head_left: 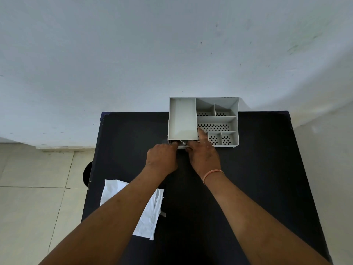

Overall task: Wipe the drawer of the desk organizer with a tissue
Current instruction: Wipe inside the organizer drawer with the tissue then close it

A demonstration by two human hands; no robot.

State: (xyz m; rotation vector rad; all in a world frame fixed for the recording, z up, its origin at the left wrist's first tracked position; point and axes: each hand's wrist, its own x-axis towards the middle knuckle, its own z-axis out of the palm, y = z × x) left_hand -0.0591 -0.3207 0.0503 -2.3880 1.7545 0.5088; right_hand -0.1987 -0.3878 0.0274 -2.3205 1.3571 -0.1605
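Observation:
A grey plastic desk organizer (217, 119) with several open compartments stands at the far edge of the black table (248, 178). Its drawer (181, 144) shows as a narrow strip at the organizer's near left face, pulled out slightly. My left hand (162, 159) has its fingertips curled on the drawer's front left. My right hand (204, 155) rests against the organizer's front, index finger reaching over the rim, other fingers at the drawer's right. A white tissue (150, 213) lies flat on the table near left, partly hidden under my left forearm.
A pale wall (172, 54) rises directly behind the table and the organizer. Tiled floor (38, 188) lies to the left, with a dark round object (87, 175) just past the table's left edge. A thin orange band circles my right wrist.

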